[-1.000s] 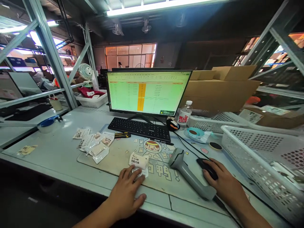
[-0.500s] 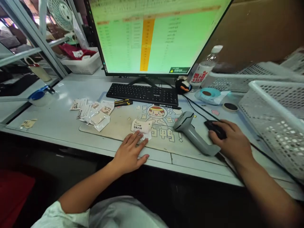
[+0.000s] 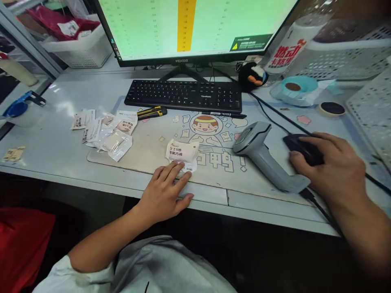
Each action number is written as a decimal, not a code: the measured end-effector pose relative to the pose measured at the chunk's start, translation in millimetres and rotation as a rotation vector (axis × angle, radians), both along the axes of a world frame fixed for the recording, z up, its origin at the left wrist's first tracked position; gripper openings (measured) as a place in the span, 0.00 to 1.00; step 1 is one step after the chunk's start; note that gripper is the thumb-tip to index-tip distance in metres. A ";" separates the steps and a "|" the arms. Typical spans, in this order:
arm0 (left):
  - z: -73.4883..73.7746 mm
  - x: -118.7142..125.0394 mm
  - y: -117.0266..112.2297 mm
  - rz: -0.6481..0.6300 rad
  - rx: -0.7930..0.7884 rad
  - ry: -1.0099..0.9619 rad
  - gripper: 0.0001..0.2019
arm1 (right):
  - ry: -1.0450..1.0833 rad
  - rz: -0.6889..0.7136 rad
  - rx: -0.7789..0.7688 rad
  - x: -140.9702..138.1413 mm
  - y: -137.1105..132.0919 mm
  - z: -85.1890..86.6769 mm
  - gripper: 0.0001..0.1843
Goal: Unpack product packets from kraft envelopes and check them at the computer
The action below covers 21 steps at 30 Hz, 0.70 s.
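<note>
My left hand point(image 3: 166, 189) lies at the desk's front edge, fingers stretched out, the tips touching the lower end of a small white printed packet point(image 3: 182, 151). That packet rests on the cartoon desk mat point(image 3: 146, 142). On the right, my right hand point(image 3: 336, 165) is wrapped over a black computer mouse point(image 3: 304, 149). Between the hands a grey barcode scanner point(image 3: 269, 160) lies on its side on the mat. Several similar packets point(image 3: 106, 132) are heaped to the left of the mat's middle.
A black keyboard point(image 3: 183, 95) sits below the lit monitor point(image 3: 146, 36). Box cutters point(image 3: 152, 112) and a pen point(image 3: 224, 115) lie before it. At the right are a bottle point(image 3: 285, 55), tape rolls point(image 3: 299, 86), a penguin toy point(image 3: 252, 77) and white baskets point(image 3: 371, 97). A blue-lidded container point(image 3: 23, 110) stands left.
The view has tipped down and moved closer to the desk. My left hand stays at the packet and my right hand stays on the mouse.
</note>
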<state>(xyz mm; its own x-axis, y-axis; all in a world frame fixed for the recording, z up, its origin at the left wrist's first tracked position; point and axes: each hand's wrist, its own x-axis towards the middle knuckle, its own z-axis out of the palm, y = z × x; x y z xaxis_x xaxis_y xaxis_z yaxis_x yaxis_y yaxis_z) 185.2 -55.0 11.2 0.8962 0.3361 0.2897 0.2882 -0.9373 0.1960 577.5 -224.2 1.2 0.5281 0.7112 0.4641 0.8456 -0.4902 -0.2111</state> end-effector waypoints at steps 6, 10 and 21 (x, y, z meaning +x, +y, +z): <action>2.2 0.2 0.1 -0.003 -0.019 0.019 0.24 | -0.028 0.013 0.001 -0.1 0.0 -0.6 0.29; 3.9 1.2 0.9 -0.001 -0.034 0.028 0.25 | -0.045 0.016 0.005 1.1 -1.9 -2.0 0.28; 3.7 0.1 -0.9 0.006 -0.046 0.038 0.25 | 0.008 0.012 0.007 0.6 -2.6 0.8 0.27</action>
